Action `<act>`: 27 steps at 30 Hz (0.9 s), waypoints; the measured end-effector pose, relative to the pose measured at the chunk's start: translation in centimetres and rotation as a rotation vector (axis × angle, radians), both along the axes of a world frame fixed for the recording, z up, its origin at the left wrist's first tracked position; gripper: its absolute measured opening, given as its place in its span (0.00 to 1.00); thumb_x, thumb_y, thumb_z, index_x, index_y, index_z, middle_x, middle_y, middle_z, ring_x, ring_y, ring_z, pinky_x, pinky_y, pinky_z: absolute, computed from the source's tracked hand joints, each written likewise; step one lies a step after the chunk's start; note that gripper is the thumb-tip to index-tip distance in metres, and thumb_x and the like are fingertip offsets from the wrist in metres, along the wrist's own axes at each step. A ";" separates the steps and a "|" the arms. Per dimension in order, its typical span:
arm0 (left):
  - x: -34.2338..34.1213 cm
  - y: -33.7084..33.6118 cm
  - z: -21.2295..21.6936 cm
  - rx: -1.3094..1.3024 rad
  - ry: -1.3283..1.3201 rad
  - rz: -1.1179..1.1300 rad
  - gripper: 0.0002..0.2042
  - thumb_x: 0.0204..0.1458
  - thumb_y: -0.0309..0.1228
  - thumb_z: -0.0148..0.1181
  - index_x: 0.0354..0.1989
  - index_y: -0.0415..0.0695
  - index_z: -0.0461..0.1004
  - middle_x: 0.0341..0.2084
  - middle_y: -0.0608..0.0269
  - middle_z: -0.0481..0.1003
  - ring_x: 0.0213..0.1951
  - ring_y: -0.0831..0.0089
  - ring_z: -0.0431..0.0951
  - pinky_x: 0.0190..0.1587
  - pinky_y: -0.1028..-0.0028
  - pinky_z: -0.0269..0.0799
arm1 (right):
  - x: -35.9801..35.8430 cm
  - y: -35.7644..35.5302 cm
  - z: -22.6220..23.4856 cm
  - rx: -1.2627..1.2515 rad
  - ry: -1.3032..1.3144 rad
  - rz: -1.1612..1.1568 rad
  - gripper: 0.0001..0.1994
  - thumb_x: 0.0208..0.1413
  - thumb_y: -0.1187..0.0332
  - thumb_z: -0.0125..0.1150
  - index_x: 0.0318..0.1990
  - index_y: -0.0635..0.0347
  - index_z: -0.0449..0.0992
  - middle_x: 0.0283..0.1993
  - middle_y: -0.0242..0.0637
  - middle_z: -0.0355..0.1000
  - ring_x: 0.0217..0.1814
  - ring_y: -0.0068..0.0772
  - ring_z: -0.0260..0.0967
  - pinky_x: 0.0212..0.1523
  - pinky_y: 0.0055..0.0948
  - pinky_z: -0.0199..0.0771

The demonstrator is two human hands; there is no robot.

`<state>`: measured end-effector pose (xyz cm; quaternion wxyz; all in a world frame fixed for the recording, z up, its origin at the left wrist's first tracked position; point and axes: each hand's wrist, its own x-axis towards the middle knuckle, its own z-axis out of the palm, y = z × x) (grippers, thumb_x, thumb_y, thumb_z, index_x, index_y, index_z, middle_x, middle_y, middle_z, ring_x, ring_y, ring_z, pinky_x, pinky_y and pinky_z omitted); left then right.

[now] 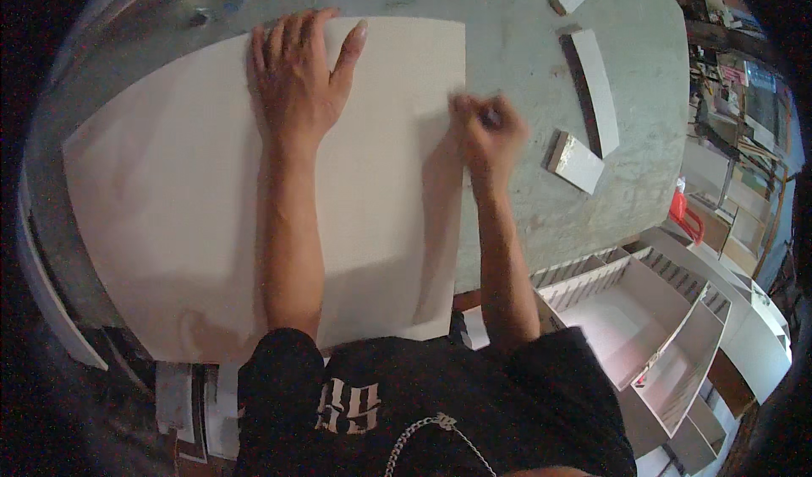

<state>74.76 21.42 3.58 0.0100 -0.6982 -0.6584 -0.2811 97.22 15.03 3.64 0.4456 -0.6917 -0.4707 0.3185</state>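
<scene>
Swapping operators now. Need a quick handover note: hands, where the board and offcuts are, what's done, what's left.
Left hand: flat, fingers spread, pressing the large white board down on the grey workbench.
Right hand: closed on a small dark tool, too blurred to identify, at the board's right edge.
White offcut pieces lie on the bench to the right, apart from the board. A white shelf unit stands lower right.
Done: board laid flat and held. No mark or cut is discernible.
Left: the work along the right edge.
</scene>
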 end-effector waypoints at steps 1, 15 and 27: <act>0.1 -0.3 0.0 -0.017 -0.002 -0.003 0.23 0.58 0.53 0.50 0.48 0.46 0.72 0.45 0.60 0.76 0.53 0.58 0.71 0.63 0.49 0.54 | -0.3 -1.1 0.6 0.009 -0.003 -0.010 0.11 0.48 0.69 0.70 0.24 0.67 0.75 0.23 0.32 0.74 0.26 0.17 0.65 0.28 0.22 0.67; 0.1 -0.4 0.0 -0.040 0.009 0.014 0.22 0.58 0.53 0.50 0.48 0.47 0.72 0.46 0.61 0.75 0.53 0.59 0.71 0.63 0.49 0.55 | -0.3 2.0 0.2 -0.036 -0.171 0.026 0.06 0.49 0.75 0.67 0.27 0.66 0.75 0.27 0.38 0.77 0.30 0.21 0.71 0.31 0.22 0.70; 0.4 -0.4 0.4 -0.009 -0.012 0.017 0.22 0.58 0.53 0.50 0.47 0.46 0.72 0.45 0.60 0.75 0.53 0.59 0.71 0.64 0.49 0.54 | 0.2 4.8 0.6 -0.086 -0.235 0.054 0.12 0.51 0.69 0.68 0.26 0.69 0.74 0.24 0.32 0.72 0.29 0.18 0.63 0.31 0.24 0.68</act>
